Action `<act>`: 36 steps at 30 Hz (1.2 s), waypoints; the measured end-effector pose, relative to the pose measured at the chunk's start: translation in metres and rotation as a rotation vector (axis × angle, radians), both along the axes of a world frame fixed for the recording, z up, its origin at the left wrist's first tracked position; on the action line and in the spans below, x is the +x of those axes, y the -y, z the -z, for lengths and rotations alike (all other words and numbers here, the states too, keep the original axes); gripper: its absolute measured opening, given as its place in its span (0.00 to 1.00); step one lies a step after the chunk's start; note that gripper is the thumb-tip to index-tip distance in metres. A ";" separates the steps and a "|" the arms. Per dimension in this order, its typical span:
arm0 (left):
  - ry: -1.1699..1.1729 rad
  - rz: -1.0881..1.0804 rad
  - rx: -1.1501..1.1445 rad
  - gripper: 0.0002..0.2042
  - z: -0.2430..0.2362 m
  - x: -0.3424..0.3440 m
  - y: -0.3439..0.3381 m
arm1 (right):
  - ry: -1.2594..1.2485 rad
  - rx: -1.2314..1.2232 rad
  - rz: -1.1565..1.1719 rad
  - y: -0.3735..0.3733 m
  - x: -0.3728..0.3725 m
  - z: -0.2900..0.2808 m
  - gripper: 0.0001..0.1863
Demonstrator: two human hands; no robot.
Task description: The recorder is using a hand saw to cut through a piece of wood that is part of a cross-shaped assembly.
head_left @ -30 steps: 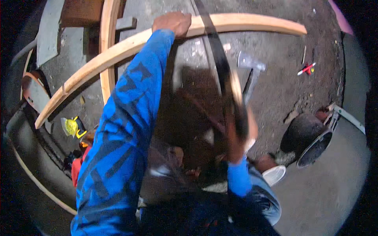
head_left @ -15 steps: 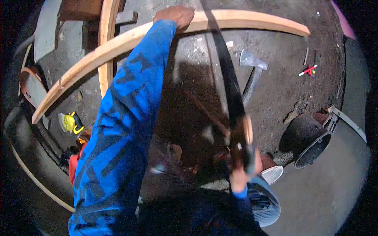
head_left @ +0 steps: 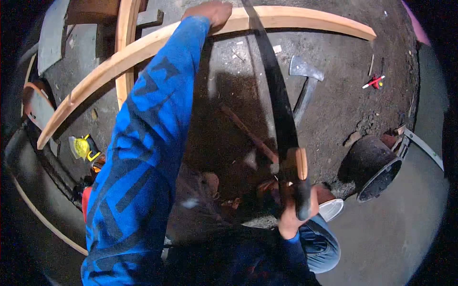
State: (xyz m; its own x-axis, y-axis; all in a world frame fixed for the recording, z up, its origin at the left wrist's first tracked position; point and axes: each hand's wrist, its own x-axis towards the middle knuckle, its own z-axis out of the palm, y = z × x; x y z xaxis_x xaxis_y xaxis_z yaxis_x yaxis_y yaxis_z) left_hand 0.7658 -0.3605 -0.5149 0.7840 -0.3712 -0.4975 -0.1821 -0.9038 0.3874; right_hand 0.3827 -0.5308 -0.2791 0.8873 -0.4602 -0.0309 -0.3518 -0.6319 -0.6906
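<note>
A long pale wooden board (head_left: pixel 305 18) runs across the far side; the wide lens bends it. My left hand (head_left: pixel 211 14) is closed over it left of the saw, its fingertips partly out of sight. Against the board's edge, to the right of that hand, lies the dark blade of a handsaw (head_left: pixel 273 71). My right hand (head_left: pixel 292 218), close to my body, is wrapped around the saw's handle, which has a wooden part. The blade's far end reaches past the top of the picture. A second pale timber (head_left: pixel 125 90) passes under the board at the left.
An axe (head_left: pixel 305 78) lies on the ground right of the saw. Farther right are a red-and-white marker (head_left: pixel 373 82), a dark bucket (head_left: pixel 374 167) on its side and a metal bar (head_left: pixel 422 148). Grey boards (head_left: pixel 52 38) and a yellow-and-black tool (head_left: pixel 85 147) are at the left.
The saw has come slightly toward me with my right hand, and its handle is less blurred. My left hand stays on the board. The whole view has shifted a little.
</note>
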 end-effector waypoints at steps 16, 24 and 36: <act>-0.055 -0.109 0.039 0.29 0.016 -0.019 0.004 | -0.062 0.210 0.079 0.001 -0.012 0.033 0.13; -0.003 0.122 0.066 0.26 0.029 -0.004 -0.004 | 0.073 0.197 0.045 -0.012 0.037 0.085 0.15; 0.038 0.076 0.165 0.29 -0.038 -0.044 0.013 | 0.054 0.209 -0.089 -0.009 0.069 0.105 0.13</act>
State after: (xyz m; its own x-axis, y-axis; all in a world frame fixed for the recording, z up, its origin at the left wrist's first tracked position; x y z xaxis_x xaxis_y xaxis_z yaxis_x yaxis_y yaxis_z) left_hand 0.7221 -0.3732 -0.4767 0.7763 -0.3460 -0.5269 -0.2641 -0.9375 0.2266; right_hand 0.4521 -0.5222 -0.3840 0.9269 -0.3688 -0.0692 -0.2605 -0.4998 -0.8260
